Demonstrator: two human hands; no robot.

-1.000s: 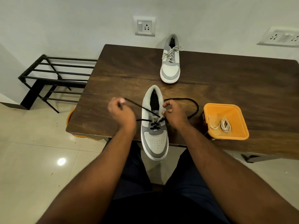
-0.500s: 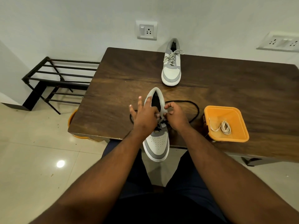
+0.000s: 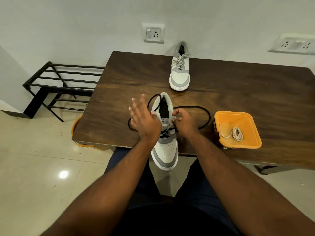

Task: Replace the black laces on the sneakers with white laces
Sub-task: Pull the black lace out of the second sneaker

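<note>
Take the near sneaker (image 3: pixel 165 147) as your marker: it sits at the front edge of the wooden table (image 3: pixel 238 99), toe hanging over the edge toward you, heel pointing away.

Far left of it, off the table, a black metal rack (image 3: pixel 56 86) stands on the tiled floor against the wall. Just under the table's left front corner, an orange round thing (image 3: pixel 75 128) peeks out; you cannot tell what it is.

Your left hand (image 3: pixel 144 120) lies against the left side of the near sneaker, fingers straight and spread, pointing away from you, gripping nothing that shows. The black lace (image 3: pixel 201 109) is threaded only through the lower eyelets; one end loops on the table to the left, behind your left hand, and over the heel, the other sweeps out in a wide arc to the right of the sneaker.

Your right hand (image 3: pixel 184 121) is at the sneaker's right side by the upper eyelets, fingers curled with thumb and forefinger drawn together; whether they actually pinch the lace is hidden.

Beyond the near sneaker, at the table's back edge, the second sneaker (image 3: pixel 179 75) already wears white laces.

Well right of the near sneaker, an orange tub (image 3: pixel 252 142) holds a coiled white lace (image 3: pixel 236 134).
</note>
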